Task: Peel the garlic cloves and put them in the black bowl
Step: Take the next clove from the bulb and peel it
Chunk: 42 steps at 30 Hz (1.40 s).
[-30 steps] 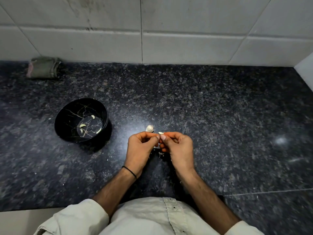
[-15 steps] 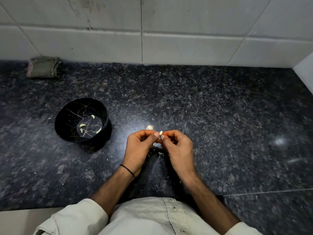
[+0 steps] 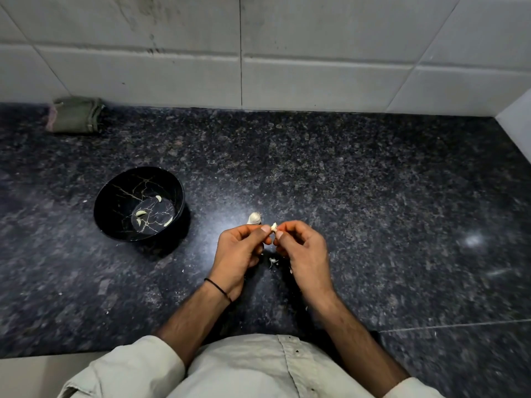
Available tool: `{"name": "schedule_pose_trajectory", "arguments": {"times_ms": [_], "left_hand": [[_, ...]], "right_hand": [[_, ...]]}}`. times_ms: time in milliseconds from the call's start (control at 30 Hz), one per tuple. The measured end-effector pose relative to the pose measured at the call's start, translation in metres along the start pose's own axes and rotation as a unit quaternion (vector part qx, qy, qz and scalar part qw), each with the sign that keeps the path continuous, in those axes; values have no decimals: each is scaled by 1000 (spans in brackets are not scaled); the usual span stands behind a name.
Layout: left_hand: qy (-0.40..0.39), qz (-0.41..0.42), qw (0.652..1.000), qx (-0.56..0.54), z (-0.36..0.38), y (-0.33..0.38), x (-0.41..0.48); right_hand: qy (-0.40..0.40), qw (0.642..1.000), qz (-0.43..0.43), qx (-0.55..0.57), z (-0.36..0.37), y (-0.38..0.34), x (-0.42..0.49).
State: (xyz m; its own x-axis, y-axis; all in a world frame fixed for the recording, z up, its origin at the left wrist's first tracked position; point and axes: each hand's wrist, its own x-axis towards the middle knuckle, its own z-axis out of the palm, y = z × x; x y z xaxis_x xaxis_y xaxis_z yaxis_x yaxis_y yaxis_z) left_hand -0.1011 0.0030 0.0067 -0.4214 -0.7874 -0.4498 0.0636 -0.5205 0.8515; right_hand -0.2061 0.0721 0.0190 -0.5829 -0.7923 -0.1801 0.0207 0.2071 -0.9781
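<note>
Dark speckled stone countertop (image 3: 373, 211) under a white tiled wall (image 3: 316, 81). Near its front middle, a small garlic clove (image 3: 273, 227), pinched between both hands just above the stone. Curled left hand (image 3: 238, 254), thumb and forefinger tips closed on the clove's left side. Curled right hand (image 3: 304, 251) likewise, fingertips nipping its right end (amount of skin left on it: cannot tell). Just behind the knuckles, another pale garlic piece (image 3: 254, 217) lying on the stone. Below the hands, scraps of peel (image 3: 273, 261) scattered about. Thin black band (image 3: 218, 288) round the left wrist. Well to the left, upright, the black bowl (image 3: 115, 196), gold-veined inside, with a few peeled cloves (image 3: 140, 213) on its bottom. Far back left, against the wall, a folded green cloth (image 3: 75, 114). At the bottom edge, pale sleeves (image 3: 129, 366) and shirt.
</note>
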Motion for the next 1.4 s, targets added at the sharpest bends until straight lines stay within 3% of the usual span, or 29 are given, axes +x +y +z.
{"name": "schedule_pose_trajectory", "arguments": {"times_ms": [267, 500, 967, 1400], "left_hand": [[-7, -5, 1000, 3, -4, 0, 1], [23, 45, 996, 68, -3, -2, 1], [17, 99, 977, 189, -12, -7, 7], [14, 74, 993, 90, -5, 3, 0]], "right_hand": [[53, 994, 66, 65, -4, 2, 7], [53, 997, 51, -18, -5, 6, 6], [23, 986, -66, -153, -6, 10, 5], [10, 963, -123, -241, -7, 9, 3]]}}
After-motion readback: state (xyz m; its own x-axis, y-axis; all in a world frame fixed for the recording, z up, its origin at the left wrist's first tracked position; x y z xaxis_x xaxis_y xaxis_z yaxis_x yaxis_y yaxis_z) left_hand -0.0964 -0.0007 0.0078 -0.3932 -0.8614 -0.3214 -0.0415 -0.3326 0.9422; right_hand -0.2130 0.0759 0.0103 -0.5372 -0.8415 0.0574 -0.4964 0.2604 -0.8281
